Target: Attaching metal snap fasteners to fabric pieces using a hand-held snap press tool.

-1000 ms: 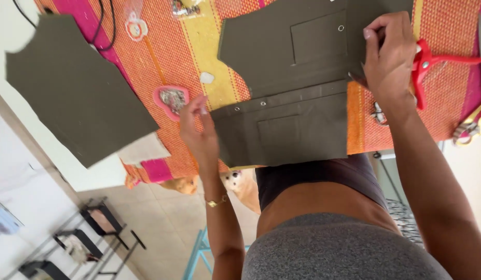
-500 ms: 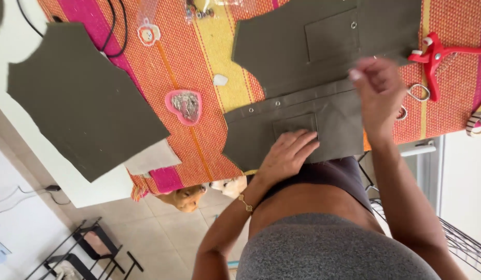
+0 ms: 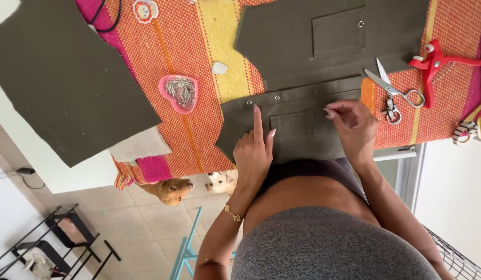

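Head view, only one. Frame read upside down: person's torso at the bottom, worktable at the top.

Left hand (image 3: 255, 150) lay flat on the near olive fabric piece (image 3: 292, 122), index finger stretched out toward the row of metal eyelets (image 3: 276, 97), other fingers loosely extended. Open, gripping nothing.

Right hand (image 3: 354, 124) rested on the same piece, right of the stitched pocket (image 3: 291, 126). Fingertips pinched together at the cloth; couldn't tell whether they pinched a fold, a pin or nothing.

That piece lay at the near table edge, on the striped orange-pink-yellow woven cloth (image 3: 199, 124), partly overlapping a second, larger olive piece (image 3: 323, 39) with its own pocket and one eyelet. A third olive piece (image 3: 64, 83) lay well apart to the left, over white paper (image 3: 139, 145).

On the woven cloth: pink heart-shaped dish of pins (image 3: 180, 93), left of the near piece; small silver scissors (image 3: 393, 88), just beside the right hand; red pliers-like tool (image 3: 440, 59) further right; small metal clasp (image 3: 389, 111) near the scissors.

Below the table edge: two dogs on tiled floor, a tan one (image 3: 168, 191) and a white one (image 3: 219, 181). Teal chair frame (image 3: 186, 249) and black rack (image 3: 64, 243) also on the floor.
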